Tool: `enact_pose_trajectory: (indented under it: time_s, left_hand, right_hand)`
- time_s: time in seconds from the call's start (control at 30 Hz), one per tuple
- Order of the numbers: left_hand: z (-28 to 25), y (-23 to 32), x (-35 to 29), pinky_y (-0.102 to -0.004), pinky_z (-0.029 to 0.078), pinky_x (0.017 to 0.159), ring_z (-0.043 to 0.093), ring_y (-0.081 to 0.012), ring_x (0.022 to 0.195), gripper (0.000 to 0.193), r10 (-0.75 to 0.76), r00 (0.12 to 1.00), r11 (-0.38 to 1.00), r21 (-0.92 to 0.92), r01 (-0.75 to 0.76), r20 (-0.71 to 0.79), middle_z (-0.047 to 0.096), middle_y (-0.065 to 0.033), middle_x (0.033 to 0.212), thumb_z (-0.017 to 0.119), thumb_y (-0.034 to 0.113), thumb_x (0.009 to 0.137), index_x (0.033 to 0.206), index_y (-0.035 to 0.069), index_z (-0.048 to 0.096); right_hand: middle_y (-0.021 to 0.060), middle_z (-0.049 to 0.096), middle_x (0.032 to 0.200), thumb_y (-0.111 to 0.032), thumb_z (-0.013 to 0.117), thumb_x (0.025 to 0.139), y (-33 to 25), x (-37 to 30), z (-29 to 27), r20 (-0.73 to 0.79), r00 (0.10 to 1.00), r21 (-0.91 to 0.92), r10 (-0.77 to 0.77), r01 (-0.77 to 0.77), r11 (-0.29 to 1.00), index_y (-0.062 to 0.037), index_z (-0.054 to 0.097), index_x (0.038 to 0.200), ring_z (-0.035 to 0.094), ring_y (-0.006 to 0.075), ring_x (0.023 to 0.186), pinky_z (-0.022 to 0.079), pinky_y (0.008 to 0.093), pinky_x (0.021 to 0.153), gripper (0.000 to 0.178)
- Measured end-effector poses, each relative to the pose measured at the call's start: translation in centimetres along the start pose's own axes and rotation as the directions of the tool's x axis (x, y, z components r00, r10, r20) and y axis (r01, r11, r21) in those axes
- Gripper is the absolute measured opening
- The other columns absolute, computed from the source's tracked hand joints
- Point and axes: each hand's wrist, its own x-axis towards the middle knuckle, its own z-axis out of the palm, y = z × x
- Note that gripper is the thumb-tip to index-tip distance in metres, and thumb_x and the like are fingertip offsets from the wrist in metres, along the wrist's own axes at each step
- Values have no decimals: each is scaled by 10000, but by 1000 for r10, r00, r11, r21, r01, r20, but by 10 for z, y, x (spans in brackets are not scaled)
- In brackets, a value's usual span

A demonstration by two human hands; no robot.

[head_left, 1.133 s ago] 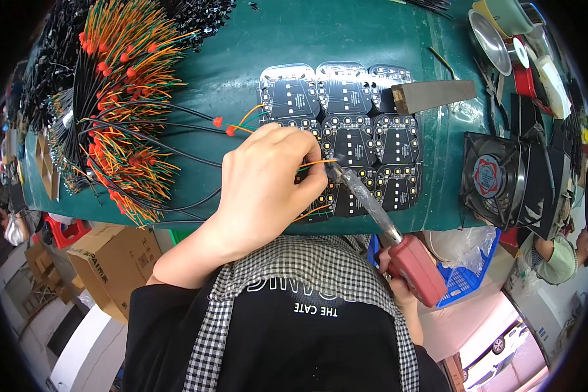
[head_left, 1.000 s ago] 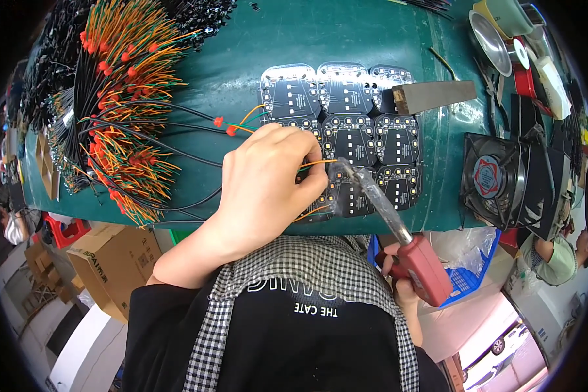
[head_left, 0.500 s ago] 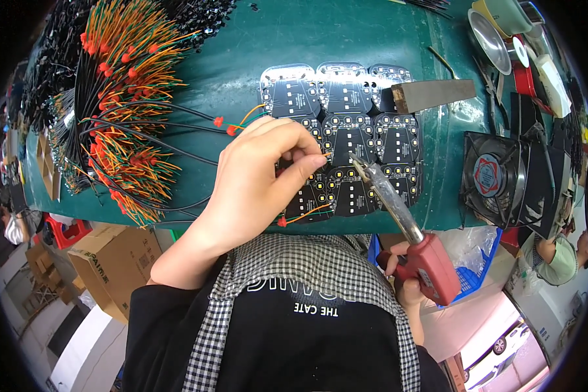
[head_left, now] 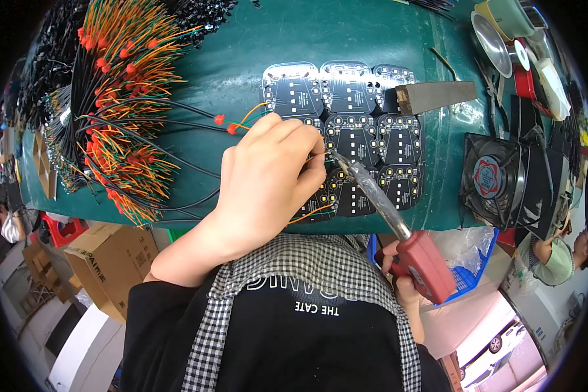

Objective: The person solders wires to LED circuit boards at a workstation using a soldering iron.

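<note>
The left hand [head_left: 268,176] lies curled, knuckles up, over the near left part of a panel of black circuit boards [head_left: 353,134] set on the green bench top [head_left: 346,32]; its fingers are closed in a pinch on a thin orange wire [head_left: 317,155], whose free end points right toward the tip of the soldering iron [head_left: 372,193]. The right hand [head_left: 402,277] is wrapped fully round the iron's red handle [head_left: 431,268] at the near edge of the bench, with the metal shaft angled up and left so that the tip meets the wire end over a board. The wire is judged light, thin and limp, so it is best held close to its bared end, as here, to stop it from wandering. The boards look thin, stiff and light, liable to slide if pushed, and their small pale components appear fragile. The iron should be taken only by the handle; the shaft is presumably hot. A large bundle of orange, green and black leads with red ends [head_left: 117,111] lies to the far left, a metal block [head_left: 434,97] rests on the far right boards, and a small black fan [head_left: 493,179] stands to the right.
</note>
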Motion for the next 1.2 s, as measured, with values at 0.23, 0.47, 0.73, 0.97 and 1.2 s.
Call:
enact_pose_trajectory:
  time_s: [0.23,0.47,0.73,0.97,1.2]
  left_hand:
    - [-1,-1,1,-320,408,590,491,-190,645,104,2,1000,1000,10,-2,31,498,-12,628,673,32,712,763,76,593]
    - [-4,1,5,-327,408,582,499,-194,649,91,-7,998,1000,20,6,60,502,-13,628,669,54,726,751,80,586]
    - [-10,0,4,-357,422,560,529,-209,659,88,-4,999,999,53,2,36,509,-25,627,654,50,723,736,82,572]
    - [-14,-13,-1,-366,488,688,575,-255,789,106,160,986,979,120,-163,33,582,-80,837,652,115,777,827,54,581]
    - [-80,-62,15,-389,440,835,543,-298,967,260,127,876,849,507,147,-466,599,-99,1000,671,55,784,1043,51,645]
  right_hand:
    - [82,668,744,-471,717,797,10,2,-1,46,994,-16,-95,95,995,93,518,1209,665,179,626,527,280,634,726]
    - [94,673,771,-455,740,782,16,1,1,31,990,5,-135,134,991,100,516,1207,657,171,612,527,279,619,734]
    - [109,657,803,-567,689,781,-16,12,13,5,999,121,50,-50,991,76,517,1145,593,164,589,471,274,553,759]
    - [140,560,980,-604,676,764,-16,11,23,-209,978,185,-8,48,982,64,473,1150,507,139,558,392,250,481,798]
    - [123,573,999,-703,593,769,-16,12,19,-178,983,72,44,-31,997,54,495,1144,546,159,598,412,254,516,850]
